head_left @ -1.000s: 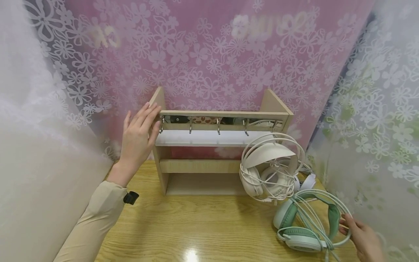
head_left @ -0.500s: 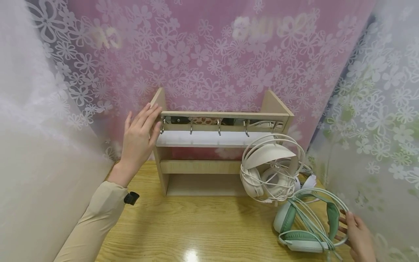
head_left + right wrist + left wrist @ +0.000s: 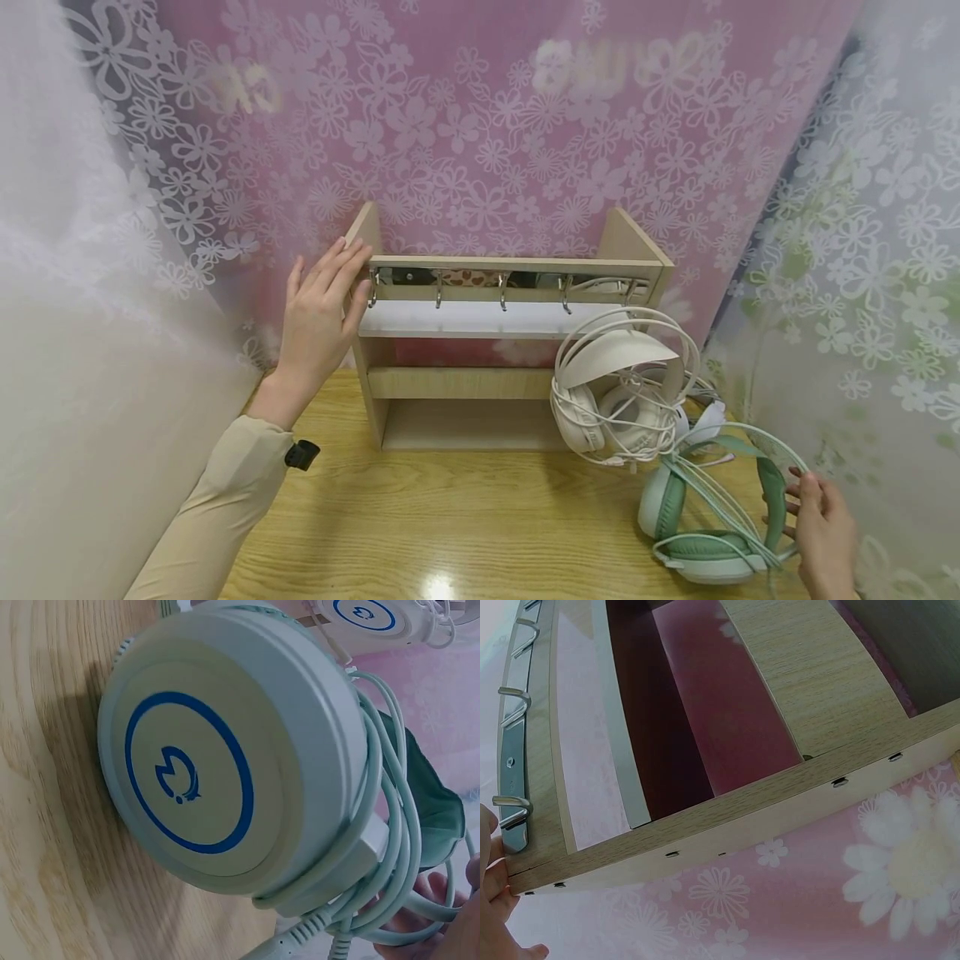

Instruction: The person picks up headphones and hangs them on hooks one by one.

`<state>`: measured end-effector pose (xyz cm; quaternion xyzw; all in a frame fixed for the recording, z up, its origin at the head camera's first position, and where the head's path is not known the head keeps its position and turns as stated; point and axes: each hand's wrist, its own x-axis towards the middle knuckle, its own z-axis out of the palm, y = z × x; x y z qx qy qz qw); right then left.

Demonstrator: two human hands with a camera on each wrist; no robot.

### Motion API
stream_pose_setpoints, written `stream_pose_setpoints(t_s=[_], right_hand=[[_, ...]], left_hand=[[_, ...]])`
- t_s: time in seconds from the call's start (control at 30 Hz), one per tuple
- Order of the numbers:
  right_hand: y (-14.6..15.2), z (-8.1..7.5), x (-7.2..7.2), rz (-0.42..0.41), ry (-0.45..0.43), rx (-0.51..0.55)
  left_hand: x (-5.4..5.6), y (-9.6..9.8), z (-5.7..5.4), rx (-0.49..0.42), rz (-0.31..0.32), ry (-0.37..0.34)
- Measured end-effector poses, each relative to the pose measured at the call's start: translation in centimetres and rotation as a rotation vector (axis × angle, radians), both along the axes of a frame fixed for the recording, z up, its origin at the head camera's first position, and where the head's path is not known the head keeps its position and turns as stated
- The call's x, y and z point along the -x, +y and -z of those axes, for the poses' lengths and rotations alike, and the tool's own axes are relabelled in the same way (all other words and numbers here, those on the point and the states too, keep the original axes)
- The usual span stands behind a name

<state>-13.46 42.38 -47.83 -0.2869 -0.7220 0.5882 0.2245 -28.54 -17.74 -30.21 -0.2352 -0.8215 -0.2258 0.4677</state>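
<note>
A wooden rack [image 3: 461,382] with a row of metal hooks [image 3: 502,293] stands on the table. My left hand [image 3: 318,321] rests on its upper left corner, fingers straight along the side; the left wrist view shows those fingertips [image 3: 496,877] at the rack's edge beside the end hook. At the lower right, my right hand [image 3: 825,529] holds the headband of green-and-white headphones [image 3: 716,568], whose cable is wrapped in loops. In the right wrist view an ear cup [image 3: 195,772] with a blue ring faces the camera, close to the tabletop. Some right fingers are hidden behind the band.
White headphones [image 3: 618,358] with a tangled cable hang at the rack's right end, just behind the green-and-white pair. More cables and a white piece [image 3: 708,421] lie behind them. Floral curtains [image 3: 480,125] enclose the back and sides of the wood-grain table [image 3: 450,517].
The green-and-white headphones have shifted slightly right and toward me, and the right hand has turned more upright on the band. The left hand and rack stay in place.
</note>
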Motion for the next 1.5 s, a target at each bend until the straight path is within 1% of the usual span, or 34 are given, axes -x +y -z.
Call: stream_pose_setpoints(t_s=[0.07, 0.17, 0.23, 0.33, 0.47, 0.53, 0.6, 0.73, 0.9, 0.97, 1.13, 1.2, 1.33, 1.5], right_hand=[[-0.1, -0.1, 0.1, 0.015, 0.004, -0.049], [-0.1, -0.1, 0.2, 0.034, 0.012, -0.071], [0.0, -0.1, 0.1, 0.047, 0.019, -0.11], [-0.1, -0.2, 0.1, 0.074, 0.06, -0.134], [-0.4, -0.4, 0.0, 0.096, 0.126, -0.244], [-0.5, -0.7, -0.1, 0.108, 0.148, -0.31], [-0.6, -1.0, -0.2, 0.116, 0.164, -0.353], [-0.7, -1.9, -0.4, 0.128, 0.179, -0.366], [-0.7, -3.2, -0.5, 0.124, 0.196, -0.327], [-0.7, -3.9, -0.5, 0.115, 0.216, -0.318], [-1.0, -5.4, -0.5, 0.099, 0.27, -0.364], [-1.0, -5.9, -0.6, 0.098, 0.268, -0.376], [-1.1, -6.5, -0.8, 0.103, 0.252, -0.368], [-1.5, -7.1, -1.0, 0.103, 0.263, -0.373]], left_hand=[[0.0, 0.0, 0.0, -0.001, 0.0, -0.001], [0.0, 0.0, 0.1, 0.0, -0.001, -0.001], [0.0, 0.0, 0.1, 0.001, 0.0, 0.0], [0.0, 0.1, 0.1, -0.001, 0.002, 0.003], [0.0, 0.1, 0.1, -0.003, 0.004, 0.002], [0.0, 0.1, 0.1, -0.003, 0.003, 0.003], [0.0, 0.1, 0.1, -0.004, 0.004, 0.004], [0.0, 0.1, 0.1, -0.006, 0.007, 0.002], [0.1, 0.0, 0.1, -0.009, 0.009, -0.002], [0.1, 0.1, 0.1, -0.01, 0.01, -0.003], [0.1, 0.1, 0.1, -0.01, 0.01, -0.004], [0.1, 0.1, 0.1, -0.011, 0.01, -0.004], [0.1, 0.1, 0.1, -0.012, 0.01, -0.005], [0.1, 0.1, 0.0, -0.016, 0.009, -0.003]])
